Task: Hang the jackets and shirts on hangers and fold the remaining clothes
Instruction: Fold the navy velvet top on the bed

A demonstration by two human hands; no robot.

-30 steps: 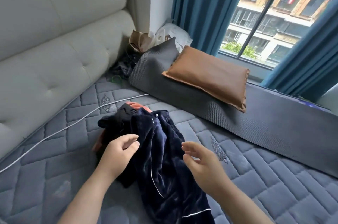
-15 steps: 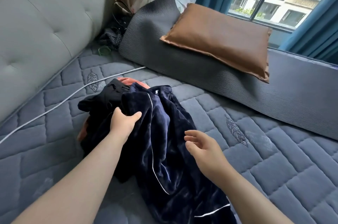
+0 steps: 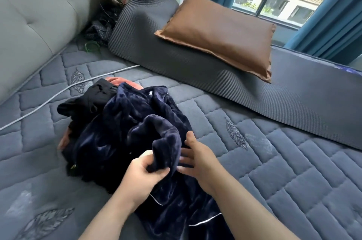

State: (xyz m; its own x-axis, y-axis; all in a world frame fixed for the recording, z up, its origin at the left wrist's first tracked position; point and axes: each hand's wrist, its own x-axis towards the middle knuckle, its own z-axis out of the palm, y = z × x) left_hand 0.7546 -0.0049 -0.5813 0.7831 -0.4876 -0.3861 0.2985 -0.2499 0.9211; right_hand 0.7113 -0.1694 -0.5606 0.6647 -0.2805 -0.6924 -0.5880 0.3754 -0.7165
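A: What can't you make out in that heap?

B: Plenty. The navy velvet garment (image 3: 137, 132) is bunched up, so I cannot tell whether it is a jacket or trousers. Its near end runs out of view at 6 o'clock, between my forearms. A black garment (image 3: 92, 100) pokes out from under it at 10 o'clock. An orange garment (image 3: 119, 81) shows only as slivers at 11 o'clock and at the heap's left edge, the rest covered.

A: And your hands?

B: My left hand (image 3: 144, 175) grips a thick fold of the navy velvet, fingers and thumb curled round it. My right hand (image 3: 197, 159) is released, fingers spread and fairly straight, just beside that fold at its 3 o'clock. It is blurred, so I cannot tell whether the fingertips touch the cloth.

A: Where does the heap lie from them?

B: Most of it lies on the bed (image 3: 293, 171) beyond my left hand, toward 11 o'clock. The held fold stands up between both hands.

A: Anything nearby?

B: A grey cable (image 3: 49, 100) crosses the mattress at 10 o'clock, just beside the black garment. A brown pillow (image 3: 219, 32) rests on a ribbed grey mat (image 3: 195, 67) at 1 o'clock, well apart from the heap.
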